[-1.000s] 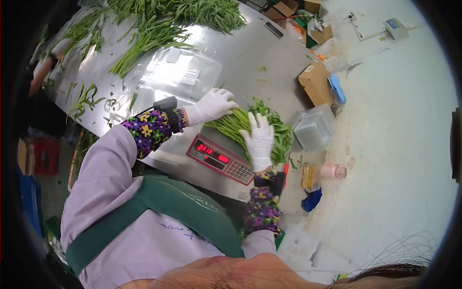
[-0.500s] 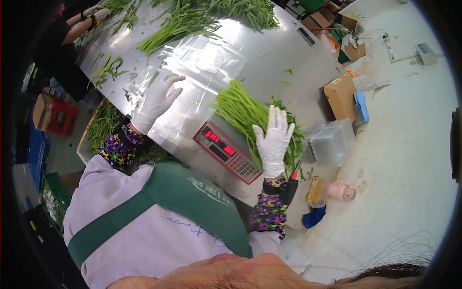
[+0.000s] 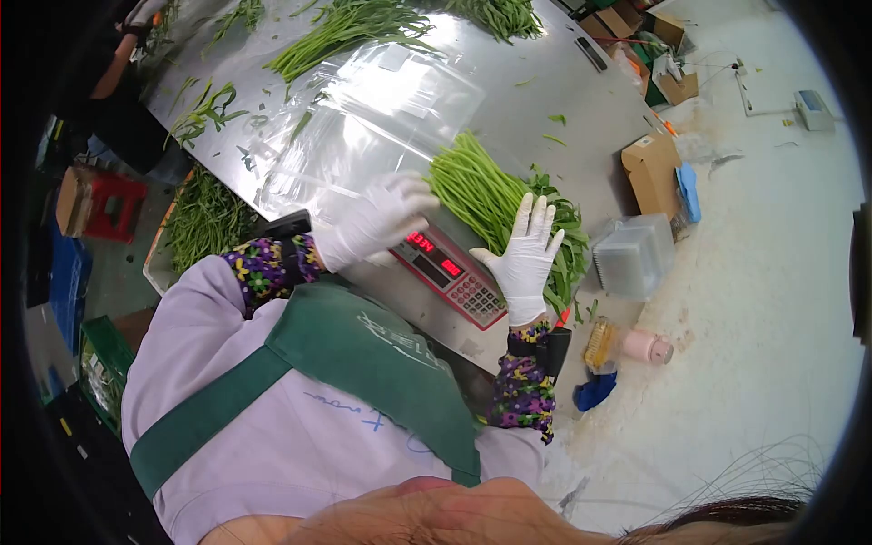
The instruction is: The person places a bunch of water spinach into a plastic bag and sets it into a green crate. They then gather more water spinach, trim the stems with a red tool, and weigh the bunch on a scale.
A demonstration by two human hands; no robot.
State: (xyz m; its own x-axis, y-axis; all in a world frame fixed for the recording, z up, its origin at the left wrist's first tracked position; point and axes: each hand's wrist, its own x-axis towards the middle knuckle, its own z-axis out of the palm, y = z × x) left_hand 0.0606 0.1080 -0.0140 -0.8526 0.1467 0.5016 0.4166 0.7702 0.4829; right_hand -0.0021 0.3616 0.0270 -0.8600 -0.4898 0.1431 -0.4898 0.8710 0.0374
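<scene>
A bundle of green leafy vegetables [image 3: 472, 186] lies over a red digital scale [image 3: 468, 300] with lit red digits, pale stems pointing away to the left. My right hand [image 3: 527, 263], in a white glove, rests on the leafy end with its fingers spread. Beside the cut stem ends, my left hand [image 3: 377, 218], also gloved, reaches over the scale's display end. Its fingers are stretched out and smeared by motion, and nothing shows in them. Clear plastic bags [image 3: 400, 86] lie flat on the metal table [image 3: 509, 109] beyond.
More greens [image 3: 354, 36] are heaped at the table's far side. A co-worker's arm [image 3: 113, 68] shows at upper left. On the right stand clear plastic containers [image 3: 636, 254], a cardboard box [image 3: 649, 182], a brush [image 3: 599, 345] and a pink bottle [image 3: 647, 347]. A bin of greens [image 3: 209, 222] is at left.
My left hand has moved right from over the plastic bags to the stem ends by the scale. My right hand stays on the leaves, its fingers spread wider. The display digits have changed.
</scene>
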